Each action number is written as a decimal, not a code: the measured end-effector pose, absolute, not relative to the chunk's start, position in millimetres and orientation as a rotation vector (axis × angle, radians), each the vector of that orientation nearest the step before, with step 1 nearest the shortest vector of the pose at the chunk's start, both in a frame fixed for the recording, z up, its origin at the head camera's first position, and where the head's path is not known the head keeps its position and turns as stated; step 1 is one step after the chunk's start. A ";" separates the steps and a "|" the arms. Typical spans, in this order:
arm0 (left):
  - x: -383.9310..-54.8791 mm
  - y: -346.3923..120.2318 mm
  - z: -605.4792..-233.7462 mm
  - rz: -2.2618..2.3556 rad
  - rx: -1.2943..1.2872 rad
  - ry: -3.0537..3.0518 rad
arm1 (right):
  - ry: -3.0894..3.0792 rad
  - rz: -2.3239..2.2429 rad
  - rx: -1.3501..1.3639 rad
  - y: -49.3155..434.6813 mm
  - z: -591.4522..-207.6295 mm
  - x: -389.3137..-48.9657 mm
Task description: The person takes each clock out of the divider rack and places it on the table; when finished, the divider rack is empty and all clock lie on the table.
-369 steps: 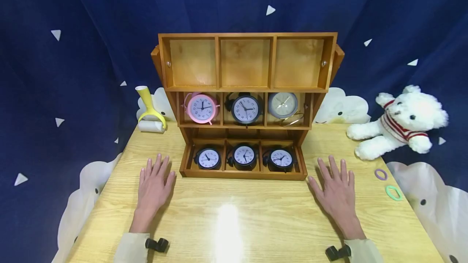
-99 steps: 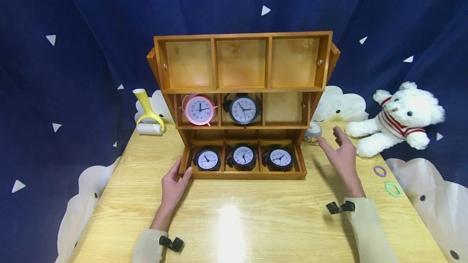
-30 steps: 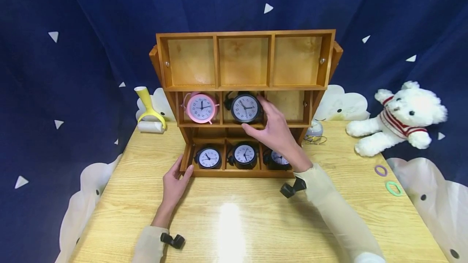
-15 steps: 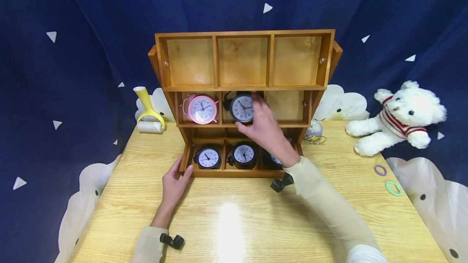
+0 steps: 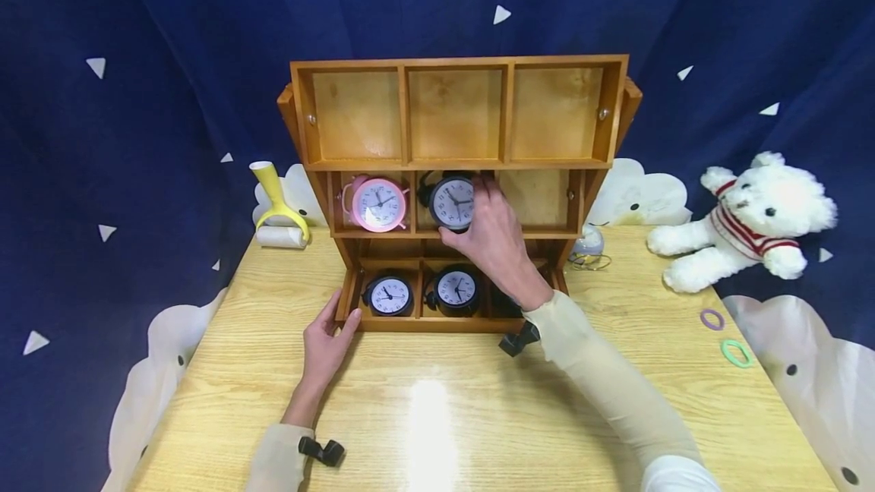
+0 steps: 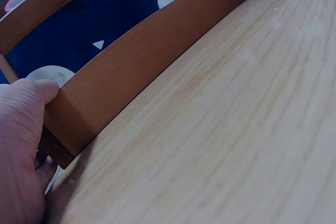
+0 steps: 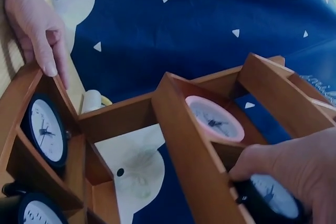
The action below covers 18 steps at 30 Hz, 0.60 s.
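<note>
A three-tier wooden shelf (image 5: pixel 410 324) stands on the table. My right hand (image 5: pixel 494 238) grips a black alarm clock (image 5: pixel 450 205) in the middle compartment of the middle tier, thumb at its lower edge and fingers over its right side. In the right wrist view, the thumb presses at the rim of that clock (image 7: pixel 273 196). My left hand (image 5: pixel 326 344) holds the lower tier's front left corner, its thumb on the front board (image 6: pixel 126 61) in the left wrist view. A pink alarm clock (image 5: pixel 378 204) sits in the left compartment of the middle tier.
Black clocks (image 5: pixel 390 296) fill the bottom tier, the right one mostly behind my wrist. A grey clock (image 5: pixel 589 240) lies on the table right of the shelf. A yellow lint roller (image 5: pixel 279 203), a white teddy bear (image 5: pixel 759 226) and two rings (image 5: pixel 735 353) lie around.
Earlier, the grey clock left the middle tier's right compartment for the table. My right hand then came left and closed on the black clock. The pink clock has turned slightly; my left hand stays.
</note>
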<state>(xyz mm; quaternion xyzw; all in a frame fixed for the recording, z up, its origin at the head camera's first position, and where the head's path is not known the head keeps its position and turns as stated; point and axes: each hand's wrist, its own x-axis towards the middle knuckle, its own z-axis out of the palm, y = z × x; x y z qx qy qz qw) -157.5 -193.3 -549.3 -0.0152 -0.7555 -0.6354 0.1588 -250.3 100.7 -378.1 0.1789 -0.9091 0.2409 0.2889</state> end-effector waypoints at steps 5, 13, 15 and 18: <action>-157.0 -193.1 -549.2 -1.816 -0.047 -2.155 | -2.328 0.658 0.537 104.3 -386.8 -254.0; -156.4 -193.0 -547.0 -1.801 -0.056 -2.158 | -2.182 0.799 0.601 107.6 -396.4 -259.2; -156.6 -193.0 -547.4 -1.814 -0.049 -2.156 | -2.163 0.850 0.604 108.3 -397.7 -259.7; -157.0 -192.6 -548.6 -1.835 -0.039 -2.149 | -2.142 0.916 0.607 109.5 -398.8 -258.9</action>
